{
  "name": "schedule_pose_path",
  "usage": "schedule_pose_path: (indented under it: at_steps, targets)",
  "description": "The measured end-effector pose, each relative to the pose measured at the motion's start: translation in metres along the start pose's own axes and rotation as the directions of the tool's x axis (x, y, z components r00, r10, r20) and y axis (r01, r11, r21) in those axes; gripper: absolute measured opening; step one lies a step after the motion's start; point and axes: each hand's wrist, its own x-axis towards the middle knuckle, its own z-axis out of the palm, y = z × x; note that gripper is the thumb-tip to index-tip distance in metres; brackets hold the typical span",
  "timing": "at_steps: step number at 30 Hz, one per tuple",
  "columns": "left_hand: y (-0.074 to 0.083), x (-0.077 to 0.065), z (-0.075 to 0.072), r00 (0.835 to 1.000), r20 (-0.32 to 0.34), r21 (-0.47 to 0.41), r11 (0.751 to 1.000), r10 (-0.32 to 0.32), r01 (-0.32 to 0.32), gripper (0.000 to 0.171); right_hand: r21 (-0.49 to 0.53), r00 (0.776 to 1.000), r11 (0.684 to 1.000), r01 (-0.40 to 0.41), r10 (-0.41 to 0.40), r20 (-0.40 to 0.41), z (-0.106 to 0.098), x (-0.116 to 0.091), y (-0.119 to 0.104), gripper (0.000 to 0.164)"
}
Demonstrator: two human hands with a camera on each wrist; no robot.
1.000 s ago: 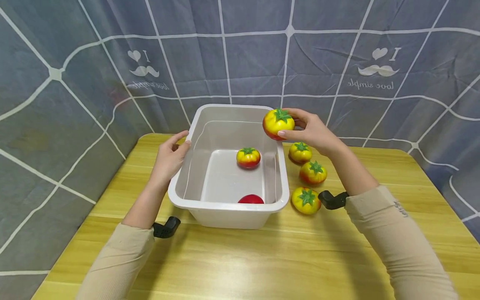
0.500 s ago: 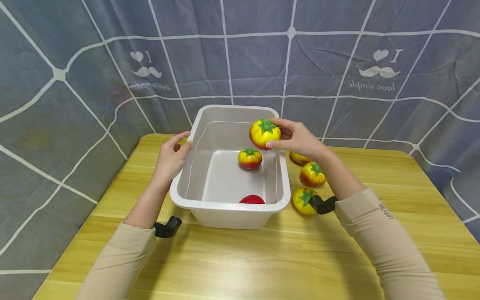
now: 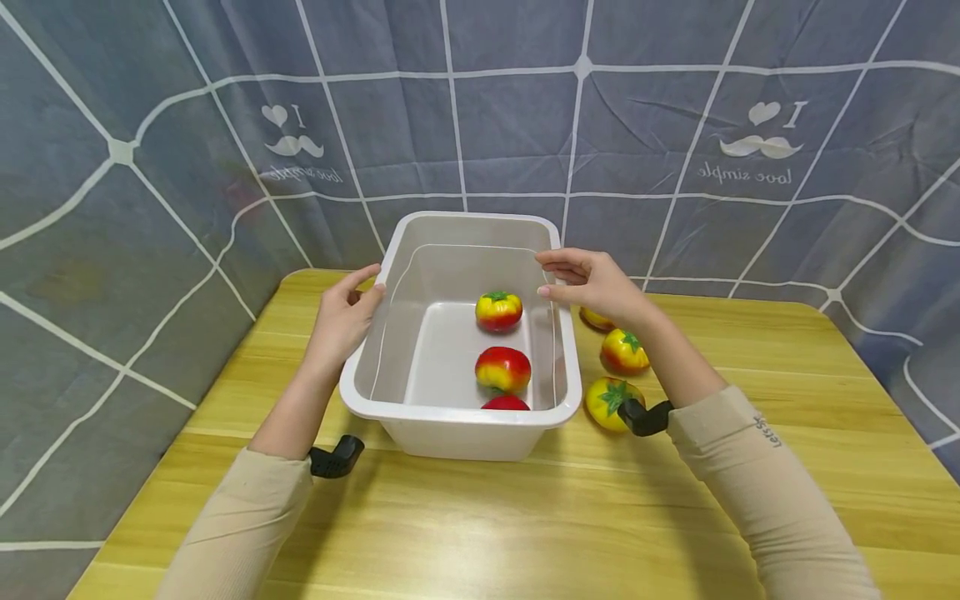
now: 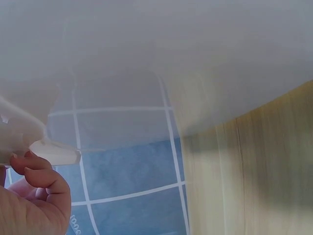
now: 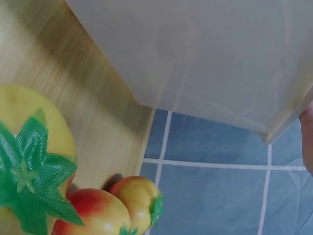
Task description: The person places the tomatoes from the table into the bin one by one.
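In the head view a light grey plastic basin (image 3: 460, 435) stands on the table. My left hand (image 3: 347, 314) pinches its left rim between thumb and fingers; the left wrist view also shows curled fingers (image 4: 46, 178) at the rim. Over the right rim is my right hand (image 3: 585, 283), its fingers apart and nothing between them. Inside the basin lie a yellow-red tomato (image 3: 498, 311) with its green calyx up, a tipped tomato (image 3: 503, 368), and a red one (image 3: 507, 403) mostly hidden by the front wall.
Right of the basin, yellow-red tomatoes sit on the wooden table (image 3: 465, 525): a near one (image 3: 609, 403), a middle one (image 3: 624, 352) and a far one (image 3: 596, 318) partly behind my right hand. A grey-blue curtain (image 3: 510, 125) with white lines hangs behind the table.
My right hand carried a tomato left over the basin and let it go; it now lies tipped inside, between the other two. My left hand stays on the rim.
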Motion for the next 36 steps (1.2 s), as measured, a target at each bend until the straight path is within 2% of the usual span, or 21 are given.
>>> schedule_pose_path:
  at_steps: [8, 13, 27, 32, 36]
  targets:
    - [-0.002, 0.001, 0.002, 1.000, 0.007, -0.014, 1.000, -0.017, 0.017, 0.046, 0.048, 1.000, 0.999, 0.007, -0.007, 0.006, -0.010, -0.006, 0.005, 0.054]
    - [-0.001, 0.001, 0.001, 1.000, 0.005, -0.006, 1.000, -0.012, 0.012, 0.046, 0.073, 0.999, 0.997, -0.006, 0.008, -0.031, -0.021, -0.014, 0.011, 0.052]
    - [-0.001, -0.001, 0.000, 1.000, 0.009, -0.008, 1.000, -0.019, 0.020, 0.047, 0.022, 0.985, 0.993, -0.119, 0.120, -0.120, -0.052, -0.049, 0.050, 0.052]
    - [-0.001, 0.001, 0.001, 1.000, 0.008, -0.008, 1.000, -0.017, 0.017, 0.047, -0.026, 0.986, 0.991, -0.131, 0.127, -0.110, -0.061, -0.060, 0.063, 0.056]
    - [0.000, 0.001, 0.001, 1.000, 0.006, -0.015, 1.000, -0.020, 0.020, 0.047, -0.053, 0.981, 0.983, -0.174, 0.168, -0.101, -0.067, -0.067, 0.074, 0.060]
